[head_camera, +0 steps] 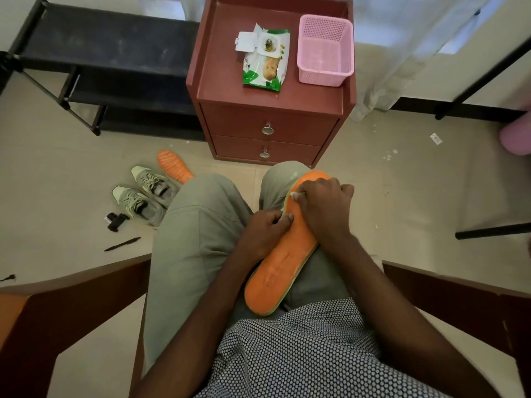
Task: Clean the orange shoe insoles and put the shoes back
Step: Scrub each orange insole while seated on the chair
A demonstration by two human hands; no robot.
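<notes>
An orange insole (pixel 283 264) lies along my right thigh, toe end pointing away from me. My left hand (pixel 263 234) grips its left edge near the middle. My right hand (pixel 323 209) presses down on the toe half, fingers closed around a white wipe (pixel 296 194) of which only a small bit shows. A second orange insole (pixel 173 165) lies on the floor beyond my left knee. Two grey-green shoes (pixel 143 193) stand side by side on the floor to the left of that knee.
A brown nightstand (pixel 267 90) stands ahead, bearing a pack of wet wipes (pixel 265 60) with its lid open and a pink basket (pixel 324 50). A black shoe rack (pixel 100 61) is at the far left. A pen (pixel 122 244) and a small black object (pixel 116 221) lie on the floor.
</notes>
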